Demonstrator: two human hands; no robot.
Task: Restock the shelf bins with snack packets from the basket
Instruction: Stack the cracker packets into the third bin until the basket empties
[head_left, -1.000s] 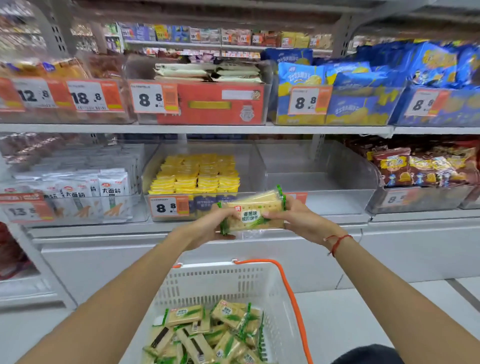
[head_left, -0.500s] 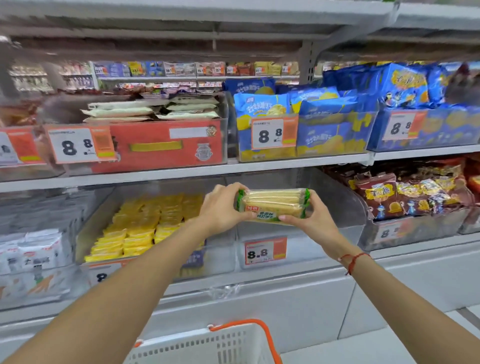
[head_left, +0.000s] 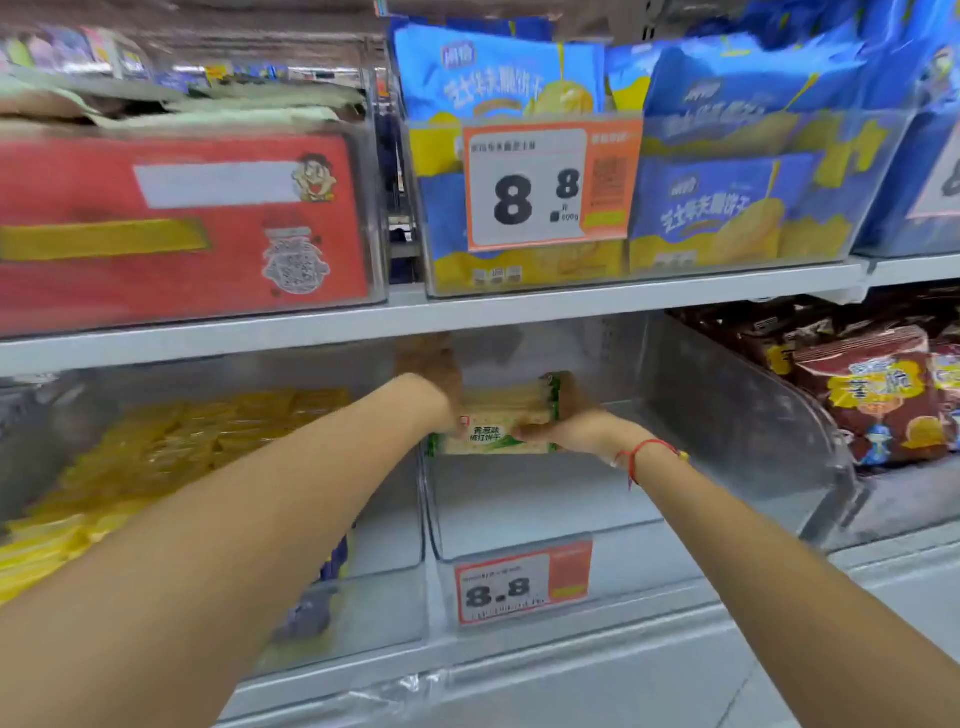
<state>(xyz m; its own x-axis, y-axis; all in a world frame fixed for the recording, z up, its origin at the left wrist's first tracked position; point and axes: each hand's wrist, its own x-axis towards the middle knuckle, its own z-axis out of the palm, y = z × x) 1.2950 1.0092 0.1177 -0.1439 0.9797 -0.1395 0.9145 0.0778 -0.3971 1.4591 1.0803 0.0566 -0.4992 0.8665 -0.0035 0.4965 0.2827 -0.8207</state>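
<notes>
Two hands are gripping one cracker packet (head_left: 498, 422) inside the clear bin (head_left: 737, 415) at frame centre: left hand (head_left: 434, 376) and right hand (head_left: 576, 423) are curling fingers round its ends.

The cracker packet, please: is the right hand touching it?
Touching: the head view shows the right hand gripping the cracker packet at its right end.

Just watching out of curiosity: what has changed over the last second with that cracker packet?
Both hands, left and right, carried the cracker packet up from above the basket and forward into the clear middle bin. The basket has dropped out of view. Both hands grip the packet as before.
</notes>
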